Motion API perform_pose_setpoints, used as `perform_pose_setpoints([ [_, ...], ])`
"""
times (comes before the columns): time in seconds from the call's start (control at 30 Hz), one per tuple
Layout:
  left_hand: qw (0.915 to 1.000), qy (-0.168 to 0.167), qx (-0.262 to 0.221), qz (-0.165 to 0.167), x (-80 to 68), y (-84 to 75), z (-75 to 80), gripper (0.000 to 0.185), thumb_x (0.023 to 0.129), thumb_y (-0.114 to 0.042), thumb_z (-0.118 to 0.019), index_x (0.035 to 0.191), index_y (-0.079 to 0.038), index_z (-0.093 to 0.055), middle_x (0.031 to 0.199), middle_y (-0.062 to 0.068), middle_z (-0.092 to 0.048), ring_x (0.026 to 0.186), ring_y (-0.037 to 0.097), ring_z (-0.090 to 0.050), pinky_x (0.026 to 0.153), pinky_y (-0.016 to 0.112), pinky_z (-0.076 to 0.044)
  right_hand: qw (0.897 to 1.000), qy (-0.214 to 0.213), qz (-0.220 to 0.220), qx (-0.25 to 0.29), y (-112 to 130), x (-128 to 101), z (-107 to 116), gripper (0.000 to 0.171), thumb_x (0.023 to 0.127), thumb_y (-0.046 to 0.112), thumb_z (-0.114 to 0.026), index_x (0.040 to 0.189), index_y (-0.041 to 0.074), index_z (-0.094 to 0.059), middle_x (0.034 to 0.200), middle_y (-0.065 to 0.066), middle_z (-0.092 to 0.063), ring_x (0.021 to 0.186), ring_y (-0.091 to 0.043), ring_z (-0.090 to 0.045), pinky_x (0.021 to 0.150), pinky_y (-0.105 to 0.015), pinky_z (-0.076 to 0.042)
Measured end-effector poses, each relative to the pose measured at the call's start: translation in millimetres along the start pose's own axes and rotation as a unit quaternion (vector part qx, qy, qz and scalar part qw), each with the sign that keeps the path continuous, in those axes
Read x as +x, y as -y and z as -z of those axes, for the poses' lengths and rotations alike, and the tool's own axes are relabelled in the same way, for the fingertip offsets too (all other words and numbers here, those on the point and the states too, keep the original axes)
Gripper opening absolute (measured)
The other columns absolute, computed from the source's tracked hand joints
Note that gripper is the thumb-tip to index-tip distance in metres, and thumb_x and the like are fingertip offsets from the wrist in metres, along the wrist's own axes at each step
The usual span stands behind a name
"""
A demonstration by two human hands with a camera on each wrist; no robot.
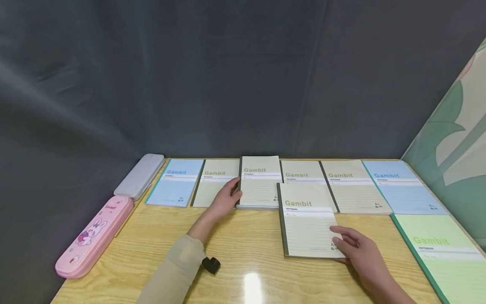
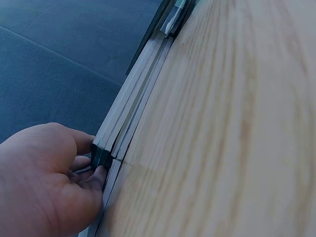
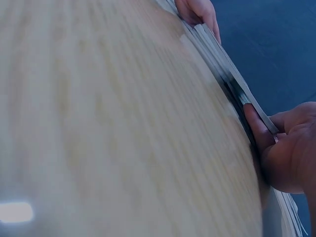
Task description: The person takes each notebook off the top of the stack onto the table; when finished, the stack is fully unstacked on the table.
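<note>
My left hand (image 1: 226, 198) grips the dark spine side of a stack of cream notebooks (image 1: 260, 185) in the middle of the back row. In the left wrist view its fingertips bear on the stacked spines (image 2: 101, 155). The right hand (image 1: 358, 251) holds one cream notebook (image 1: 307, 236) by its lower right corner, thumb on the cover and other fingers beneath. That notebook is tilted above the table and overlaps another cream notebook (image 1: 303, 169) behind it. In the right wrist view the held notebook (image 3: 247, 96) shows edge-on.
A blue notebook (image 1: 174, 181) and a cream one (image 1: 216, 177) lie left of the stack. To the right are a cream notebook (image 1: 353, 185), a blue one (image 1: 402, 185) and a green one (image 1: 444, 253). Pink (image 1: 95, 238) and white (image 1: 140, 175) pencil cases line the wooden table's (image 1: 152, 253) left edge.
</note>
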State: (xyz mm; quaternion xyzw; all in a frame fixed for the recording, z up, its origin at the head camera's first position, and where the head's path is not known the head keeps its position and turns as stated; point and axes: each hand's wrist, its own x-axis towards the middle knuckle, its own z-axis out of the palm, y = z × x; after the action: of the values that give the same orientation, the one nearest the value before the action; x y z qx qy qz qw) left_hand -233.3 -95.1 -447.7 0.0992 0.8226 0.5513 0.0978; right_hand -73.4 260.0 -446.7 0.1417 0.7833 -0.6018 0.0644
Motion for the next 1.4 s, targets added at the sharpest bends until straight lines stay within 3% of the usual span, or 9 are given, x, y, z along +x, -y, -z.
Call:
perform_pose_setpoints([
  [0.13, 1.0000, 0.001, -0.003, -0.003, -1.3, -0.4, -0.2, 0.056, 0.107, -0.010, -0.050, 0.159, -0.002, -0.028, 0.161, 0.021, -0.028, 0.145, 0.034, -0.034, 0.116, 0.041, -0.035, 0.999, 0.015, -0.022, -0.026, -4.8, -4.1, 12.3, 0.049, 0.102, 0.026, -0.065, 0.143, 0.002, -0.055, 0.133, -0.017, -0.064, 0.117, -0.018, -0.061, 0.081, -0.024, -0.058],
  [0.3, 1.0000, 0.001, -0.001, -0.001, 0.4, 1.6, 0.2, 0.057, 0.108, -0.012, -0.050, 0.159, -0.003, -0.028, 0.162, 0.019, -0.028, 0.146, 0.031, -0.033, 0.116, 0.039, -0.034, 0.995, 0.020, -0.024, -0.094, -9.1, -9.5, 27.3, 0.055, 0.103, 0.037, -0.061, 0.146, 0.005, -0.053, 0.146, -0.022, -0.052, 0.142, -0.039, -0.036, 0.084, -0.013, -0.050],
  [0.4, 1.0000, 0.000, 0.001, 0.002, 0.9, 1.8, 0.8, 0.057, 0.108, -0.013, -0.051, 0.159, -0.004, -0.027, 0.162, 0.018, -0.027, 0.146, 0.030, -0.033, 0.117, 0.038, -0.034, 0.992, 0.018, -0.020, -0.124, -10.1, -11.8, 33.4, 0.058, 0.102, 0.042, -0.061, 0.147, 0.005, -0.053, 0.150, -0.024, -0.044, 0.143, -0.044, -0.033, 0.088, -0.016, -0.050],
  [0.57, 1.0000, 0.001, 0.002, -0.001, -0.1, 0.4, 0.4, 0.057, 0.107, -0.011, -0.051, 0.159, -0.002, -0.028, 0.162, 0.020, -0.027, 0.146, 0.032, -0.033, 0.116, 0.039, -0.034, 0.988, 0.014, -0.022, -0.153, -12.8, -14.2, 40.5, 0.062, 0.101, 0.046, -0.061, 0.146, 0.005, -0.054, 0.154, -0.027, -0.039, 0.139, -0.043, -0.041, 0.087, -0.022, -0.054],
  [0.8, 1.0000, 0.002, -0.004, 0.004, 0.2, 0.8, 0.2, 0.057, 0.107, -0.011, -0.050, 0.159, -0.003, -0.027, 0.162, 0.020, -0.027, 0.147, 0.032, -0.032, 0.117, 0.039, -0.034, 0.981, 0.017, -0.035, -0.191, -18.2, -17.9, 52.9, 0.066, 0.101, 0.052, -0.058, 0.146, 0.004, -0.054, 0.152, -0.032, -0.037, 0.135, -0.049, -0.043, 0.094, -0.046, -0.055],
  [1.1, 1.0000, 0.000, -0.002, -0.004, 0.0, 2.6, 0.8, 0.057, 0.108, -0.011, -0.050, 0.159, -0.003, -0.028, 0.162, 0.021, -0.027, 0.146, 0.033, -0.033, 0.117, 0.041, -0.034, 0.980, 0.021, -0.066, -0.185, -28.9, -22.6, 76.1, 0.073, 0.097, 0.058, -0.059, 0.146, 0.005, -0.053, 0.145, -0.027, -0.050, 0.126, -0.042, -0.056, 0.084, -0.038, -0.058],
  [1.33, 0.9999, 0.000, 0.009, -0.006, -0.4, 3.6, 1.6, 0.056, 0.108, -0.012, -0.050, 0.159, -0.003, -0.028, 0.161, 0.021, -0.029, 0.145, 0.033, -0.035, 0.116, 0.040, -0.035, 0.976, 0.039, -0.068, -0.205, -32.0, -27.6, 89.2, 0.069, 0.100, 0.056, -0.057, 0.145, 0.005, -0.054, 0.151, -0.033, -0.036, 0.138, -0.053, -0.032, 0.095, -0.046, -0.054],
  [1.4, 1.0000, 0.000, 0.008, -0.006, -0.6, 3.1, 1.9, 0.057, 0.108, -0.012, -0.050, 0.159, -0.003, -0.028, 0.161, 0.021, -0.029, 0.145, 0.033, -0.035, 0.116, 0.040, -0.035, 0.975, 0.038, -0.069, -0.210, -32.7, -28.5, 91.3, 0.069, 0.099, 0.056, -0.058, 0.145, 0.005, -0.055, 0.150, -0.034, -0.037, 0.136, -0.054, -0.033, 0.096, -0.049, -0.052],
])
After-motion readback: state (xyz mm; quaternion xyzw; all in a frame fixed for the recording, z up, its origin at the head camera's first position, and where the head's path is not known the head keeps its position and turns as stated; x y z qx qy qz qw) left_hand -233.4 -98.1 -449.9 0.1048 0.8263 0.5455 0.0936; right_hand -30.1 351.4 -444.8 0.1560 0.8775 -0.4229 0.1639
